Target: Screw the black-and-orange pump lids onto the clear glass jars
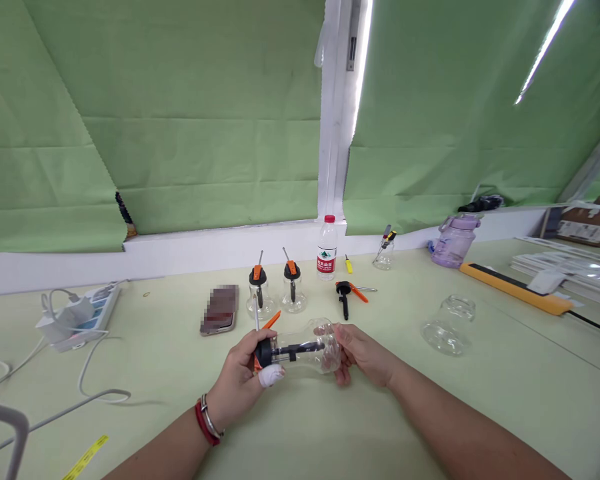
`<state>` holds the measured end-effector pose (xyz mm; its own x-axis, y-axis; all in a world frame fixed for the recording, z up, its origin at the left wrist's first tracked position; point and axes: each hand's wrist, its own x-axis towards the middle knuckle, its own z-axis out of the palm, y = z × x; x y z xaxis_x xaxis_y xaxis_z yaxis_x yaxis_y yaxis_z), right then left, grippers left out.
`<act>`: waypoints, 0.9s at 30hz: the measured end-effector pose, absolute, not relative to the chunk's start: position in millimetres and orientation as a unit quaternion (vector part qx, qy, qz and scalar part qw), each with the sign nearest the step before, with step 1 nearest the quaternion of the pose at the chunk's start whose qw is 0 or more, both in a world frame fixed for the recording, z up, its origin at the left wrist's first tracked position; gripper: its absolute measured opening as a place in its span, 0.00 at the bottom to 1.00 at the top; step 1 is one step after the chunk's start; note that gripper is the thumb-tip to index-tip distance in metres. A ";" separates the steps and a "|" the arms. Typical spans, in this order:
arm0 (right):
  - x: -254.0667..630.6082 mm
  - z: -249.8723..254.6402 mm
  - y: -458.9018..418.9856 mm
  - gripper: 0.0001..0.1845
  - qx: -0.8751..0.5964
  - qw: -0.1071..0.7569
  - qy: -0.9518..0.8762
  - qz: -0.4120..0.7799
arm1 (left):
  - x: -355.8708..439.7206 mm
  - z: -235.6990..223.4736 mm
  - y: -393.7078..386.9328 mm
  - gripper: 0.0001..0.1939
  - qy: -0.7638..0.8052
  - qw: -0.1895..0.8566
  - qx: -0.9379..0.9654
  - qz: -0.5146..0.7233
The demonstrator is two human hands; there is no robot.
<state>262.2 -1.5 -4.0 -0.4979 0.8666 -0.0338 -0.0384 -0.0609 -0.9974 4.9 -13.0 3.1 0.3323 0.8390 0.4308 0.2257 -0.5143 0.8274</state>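
Note:
I hold a clear plastic oiler bottle (313, 347) sideways over the table between both hands. My left hand (240, 383), its thumb tip wrapped in white tape, is closed round the black pump cap (264, 352) with its orange trigger and thin metal spout. My right hand (363, 353) is closed round the bottle's base. Two assembled oiler bottles (259, 293) (293, 290) stand upright just behind. A loose black and orange pump head (347, 293) lies on the table to their right.
A phone (220, 309) lies left of the bottles. A water bottle (327, 248), a small jar with tools (384, 252) and a purple jug (455, 241) stand along the back. An empty clear bottle (447, 325) lies right. A power strip (80, 313) with cables sits left.

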 end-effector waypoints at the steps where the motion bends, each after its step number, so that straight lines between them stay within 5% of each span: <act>1: 262.2 -3.5 -1.5 0.30 -0.355 0.353 -0.587 0.637 | 5.4 2.6 -12.9 0.20 0.357 0.352 0.736 0.455; 7: 266.7 9.9 -5.8 0.29 -0.316 0.369 -0.599 0.637 | 8.7 3.3 -12.7 0.20 0.354 0.438 0.683 0.465; 12: 269.9 14.6 -8.6 0.45 -0.274 0.362 -0.603 0.656 | 9.3 5.5 -13.5 0.21 0.364 0.452 0.665 0.470; 27: 259.3 -1.7 -4.2 0.34 -0.362 0.353 -0.564 0.652 | 5.8 0.6 -11.5 0.20 0.354 0.376 0.714 0.472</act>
